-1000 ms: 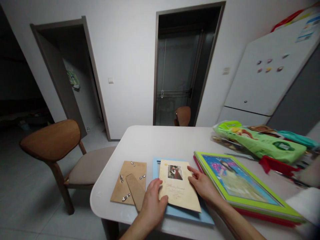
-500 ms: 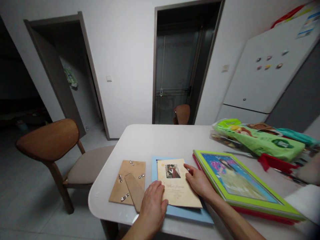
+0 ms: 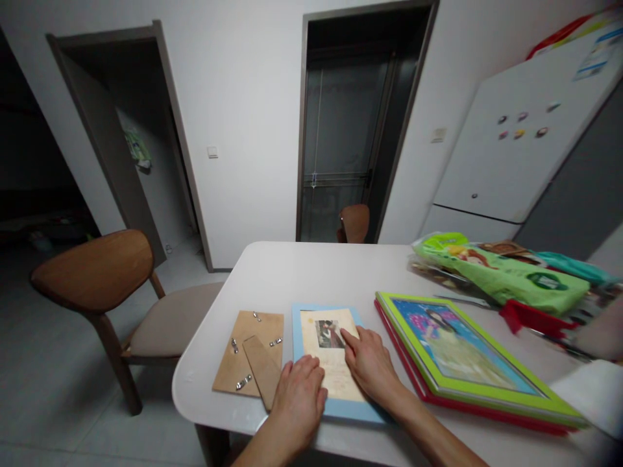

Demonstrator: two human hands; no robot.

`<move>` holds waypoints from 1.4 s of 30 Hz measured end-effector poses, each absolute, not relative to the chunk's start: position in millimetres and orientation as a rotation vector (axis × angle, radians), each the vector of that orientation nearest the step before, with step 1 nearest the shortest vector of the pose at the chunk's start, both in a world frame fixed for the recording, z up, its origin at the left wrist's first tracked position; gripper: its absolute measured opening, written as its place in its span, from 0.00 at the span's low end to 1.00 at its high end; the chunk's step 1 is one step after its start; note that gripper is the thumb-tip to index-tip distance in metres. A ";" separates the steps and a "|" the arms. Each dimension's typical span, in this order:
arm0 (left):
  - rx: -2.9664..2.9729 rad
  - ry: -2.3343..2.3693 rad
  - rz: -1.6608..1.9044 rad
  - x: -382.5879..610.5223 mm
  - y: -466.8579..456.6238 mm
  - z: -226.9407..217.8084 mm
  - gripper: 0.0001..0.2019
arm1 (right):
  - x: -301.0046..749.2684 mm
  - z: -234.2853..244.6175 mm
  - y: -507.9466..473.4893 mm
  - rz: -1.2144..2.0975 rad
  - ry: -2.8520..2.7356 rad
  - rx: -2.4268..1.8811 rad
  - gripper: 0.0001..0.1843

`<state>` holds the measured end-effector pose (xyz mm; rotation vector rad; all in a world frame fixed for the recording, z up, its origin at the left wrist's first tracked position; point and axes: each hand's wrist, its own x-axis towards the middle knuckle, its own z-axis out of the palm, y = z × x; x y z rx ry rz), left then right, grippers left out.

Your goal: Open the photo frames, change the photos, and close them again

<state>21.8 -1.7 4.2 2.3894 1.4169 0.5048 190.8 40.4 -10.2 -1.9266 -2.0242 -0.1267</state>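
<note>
Resting both bare hands on a cream printed sheet (image 3: 335,377), a person leans over a white desk (image 3: 321,269), the sheet lying on a light blue panel (image 3: 356,410) whose border shows around it. The left hand (image 3: 299,392) lies palm down along the sheet's lower left side, fingers together and grasping nothing; the right hand (image 3: 372,366) comes in from the other side, its index finger stretched to the small photograph (image 3: 328,334) printed near the top, the other fingers loosely bent with no visible grip. Whether the sheet sits flush with the panel or loose on top cannot be told. Just left, a brown strip (image 3: 261,370) lies slantwise over a brown board (image 3: 226,373) fitted with metal clips (image 3: 243,383); to the right, a green-framed picture (image 3: 467,350) rests on a red frame (image 3: 428,392). The likeliest mishap appears to be a crease or skewed sheet, caused by the two hands pushing unevenly on thin paper. The strip, its near end just beside the left hand and close to the desk's edge, could be knocked to the floor by a careless wrist, and a wide swing of the right forearm might jolt the stacked frames.
</note>
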 end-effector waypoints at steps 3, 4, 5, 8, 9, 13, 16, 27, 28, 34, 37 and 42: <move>2.390 1.398 0.490 19.4 -2.3 5.6 0.14 | 187.8 -9.0 38.8 -0.112 -2.040 -1.944 0.19; 2.391 1.393 0.488 19.1 -2.8 6.3 0.13 | 186.7 -9.3 38.3 -0.109 -2.044 -1.949 0.19; 2.391 1.388 0.488 19.1 -3.5 7.1 0.13 | 185.9 -10.0 38.0 -0.113 -2.047 -1.952 0.19; 2.390 1.362 0.482 17.2 -8.0 11.4 0.14 | 186.3 -13.6 38.3 -0.139 -2.068 -1.971 0.19; 2.390 1.340 0.478 14.6 -9.9 13.3 0.14 | 187.4 -14.4 38.9 -0.141 -2.081 -1.979 0.19; 2.369 1.355 0.451 -17.2 -14.7 17.5 0.23 | 188.1 -9.1 38.3 -0.097 -2.125 -2.010 0.19; 2.300 1.608 0.439 -59.9 -11.8 12.2 0.30 | 169.0 2.8 29.4 -0.070 -2.125 -1.904 0.19; 2.309 1.880 0.493 -119.4 -5.6 -16.1 0.29 | 48.2 9.7 11.7 0.471 -2.200 -1.392 0.29; 2.340 1.877 0.523 -119.7 -5.0 -15.1 0.28 | 48.1 11.8 13.1 0.528 -2.155 -1.349 0.30; 2.654 1.690 0.855 -108.0 -4.6 23.5 0.31 | 80.6 56.1 7.6 0.514 -1.987 -1.168 0.25; 2.668 1.570 0.920 -77.8 -4.3 38.1 0.31 | 116.1 71.6 2.7 0.443 -2.019 -1.195 0.22; 2.540 1.478 0.737 -10.5 0.0 18.5 0.31 | 179.7 54.5 -1.7 0.517 -2.083 -1.413 0.17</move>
